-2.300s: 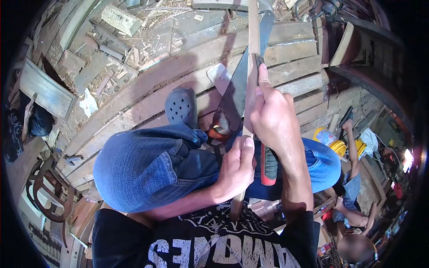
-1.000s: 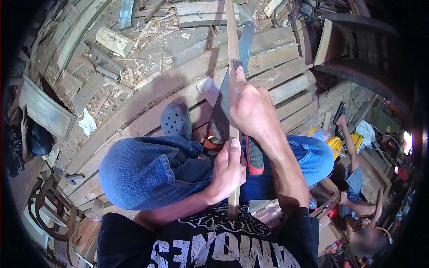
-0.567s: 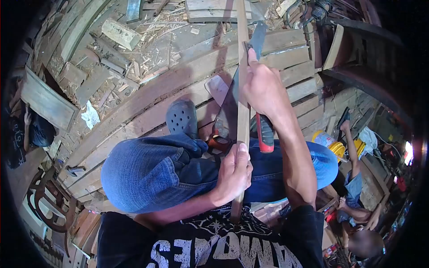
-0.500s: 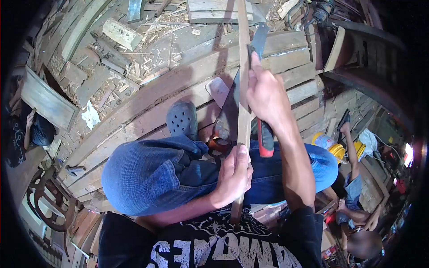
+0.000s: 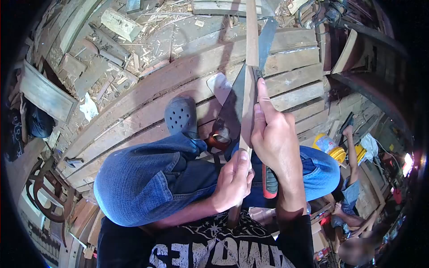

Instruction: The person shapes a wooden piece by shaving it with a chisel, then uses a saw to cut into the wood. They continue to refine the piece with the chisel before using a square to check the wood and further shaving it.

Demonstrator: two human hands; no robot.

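A long narrow wooden strip (image 5: 251,40) runs from my chest out over the floor. My left hand (image 5: 233,181) is wrapped round its near part, thumb on top. My right hand (image 5: 275,129) grips the red-and-black handle of a small handsaw (image 5: 267,42), index finger stretched forward along the tool. The saw blade lies alongside the strip's right side, beyond my fingertip. Below the strip, between my legs, rests a larger handsaw (image 5: 230,111) with a brown handle, partly hidden by the strip.
Slatted boards (image 5: 292,71) lie under my feet, with a pale flat piece (image 5: 219,87) on them. Wood offcuts (image 5: 120,24) and shavings are strewn ahead. Yellow buckets (image 5: 330,147) stand at right near another person (image 5: 353,196). A second person (image 5: 38,120) sits at left.
My right hand has drawn back toward my body with the small saw. The strip's far end has shifted slightly right; my left hand stays around it.
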